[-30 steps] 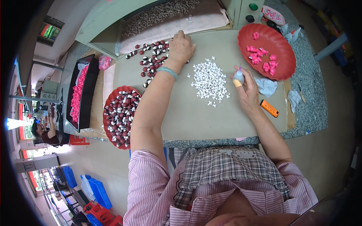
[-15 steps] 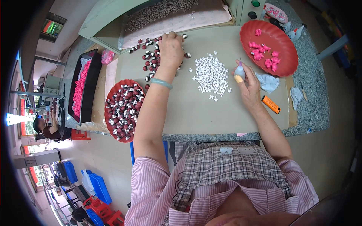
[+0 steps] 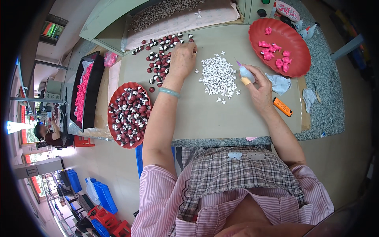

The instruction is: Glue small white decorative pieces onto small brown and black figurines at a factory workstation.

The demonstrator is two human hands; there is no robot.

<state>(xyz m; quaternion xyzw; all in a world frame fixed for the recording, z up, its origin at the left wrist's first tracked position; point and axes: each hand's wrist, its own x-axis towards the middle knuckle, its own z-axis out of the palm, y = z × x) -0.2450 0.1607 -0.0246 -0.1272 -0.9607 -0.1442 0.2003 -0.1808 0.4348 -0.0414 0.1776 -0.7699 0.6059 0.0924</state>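
My right hand (image 3: 258, 85) grips a small squeeze bottle (image 3: 246, 74) of pale liquid. Its thin purple nozzle points up and left, beside a pile of tiny white pieces (image 3: 218, 75). A tan cover sits on one digit of that hand. My left hand (image 3: 183, 60) is closed in a pinch at the right edge of scattered dark red balls (image 3: 161, 63) with black and white parts. What its fingertips hold is too small to make out. A scalloped red bowl (image 3: 109, 103) left of my left forearm is full of similar balls topped with white pieces.
A red scalloped dish (image 3: 303, 47) with pink figures stands at the far right, near a crumpled cloth (image 3: 279, 83) and an orange box cutter (image 3: 282, 107). At left is a black tray (image 3: 96, 85) of pink pieces. A green hood (image 3: 112, 19) rises behind the table. Another person sits far left.
My left hand has come nearer and slightly right, away from the far end of the balls. My right hand has shifted left, and the bottle's nozzle now tilts toward the white pile.
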